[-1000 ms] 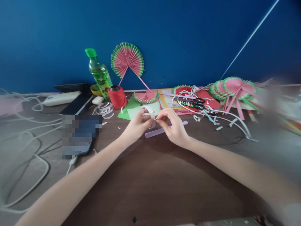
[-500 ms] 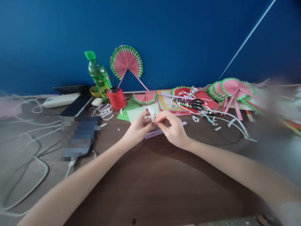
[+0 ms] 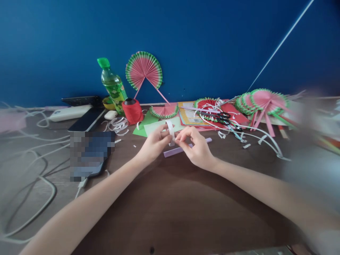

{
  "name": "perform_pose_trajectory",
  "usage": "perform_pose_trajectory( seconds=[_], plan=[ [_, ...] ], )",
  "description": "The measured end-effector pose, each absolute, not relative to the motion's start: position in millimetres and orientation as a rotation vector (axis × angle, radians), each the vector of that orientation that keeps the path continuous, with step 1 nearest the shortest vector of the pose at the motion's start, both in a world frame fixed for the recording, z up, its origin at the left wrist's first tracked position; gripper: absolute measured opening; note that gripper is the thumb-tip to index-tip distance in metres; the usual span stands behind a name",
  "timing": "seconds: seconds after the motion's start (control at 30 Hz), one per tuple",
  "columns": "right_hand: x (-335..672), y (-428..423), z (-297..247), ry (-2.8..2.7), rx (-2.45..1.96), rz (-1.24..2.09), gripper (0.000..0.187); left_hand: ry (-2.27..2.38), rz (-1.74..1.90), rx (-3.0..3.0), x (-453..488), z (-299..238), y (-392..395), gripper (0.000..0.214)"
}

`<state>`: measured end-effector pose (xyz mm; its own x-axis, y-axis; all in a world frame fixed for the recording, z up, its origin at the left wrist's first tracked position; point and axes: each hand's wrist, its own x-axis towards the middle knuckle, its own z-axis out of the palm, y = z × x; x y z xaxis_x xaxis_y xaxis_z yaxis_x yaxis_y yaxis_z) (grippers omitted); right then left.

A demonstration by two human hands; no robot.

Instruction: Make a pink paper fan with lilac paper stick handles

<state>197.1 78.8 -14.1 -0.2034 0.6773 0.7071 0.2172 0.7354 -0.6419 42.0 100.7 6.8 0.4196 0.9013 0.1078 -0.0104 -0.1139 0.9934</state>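
Note:
A white roll of tape (image 3: 170, 128) is held upright above the desk, in front of my chest. My left hand (image 3: 154, 144) is closed around its left side, thumb and fingers gripping the ring. At the roll's near right edge, my right hand (image 3: 196, 147) pinches thumb and forefinger together; whether a tape end is between the fingertips is too small to make out. A folded lilac paper strip (image 3: 173, 152) lies on the desk just beneath both hands. Behind them are a pale green sheet (image 3: 151, 128) and a small pink pleated fan (image 3: 164, 111).
A pink-and-green paper fan (image 3: 143, 69) leans on the blue wall. Nearby stand a green bottle (image 3: 114, 86) and a red spool (image 3: 132, 111). Scissors (image 3: 223, 118) lie among paper scraps, with more fans (image 3: 268, 101) at right. A phone (image 3: 97, 152) and cables (image 3: 50, 184) occupy the left.
The roll of tape has turned slightly and its ring looks narrower. My left fingers have shifted on it, and my right pinch sits marginally lower. The desk items keep their places.

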Motion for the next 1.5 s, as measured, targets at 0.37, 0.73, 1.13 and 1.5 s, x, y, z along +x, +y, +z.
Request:
perform_pose_trajectory(
  seconds=[0.37, 0.73, 1.13, 1.5],
  plan=[
    [197, 77, -15, -1.803, -0.684, 0.433, 0.017, 0.818, 0.993, 1.421, 39, 9, 107, 0.034],
    [197, 77, -11, -1.768, -0.735, 0.465, 0.007, 0.775, 1.011, 1.387, 33, 2, 114, 0.036],
    [201, 88, -4, -1.495, -0.752, 0.695, 0.014, 0.807, 0.815, 1.616, 31, -5, 113, 0.055],
    [201, 84, 3, -1.475, -0.729, 0.843, 0.019, 0.907, 0.855, 1.832, 30, 2, 111, 0.030]
  ],
)
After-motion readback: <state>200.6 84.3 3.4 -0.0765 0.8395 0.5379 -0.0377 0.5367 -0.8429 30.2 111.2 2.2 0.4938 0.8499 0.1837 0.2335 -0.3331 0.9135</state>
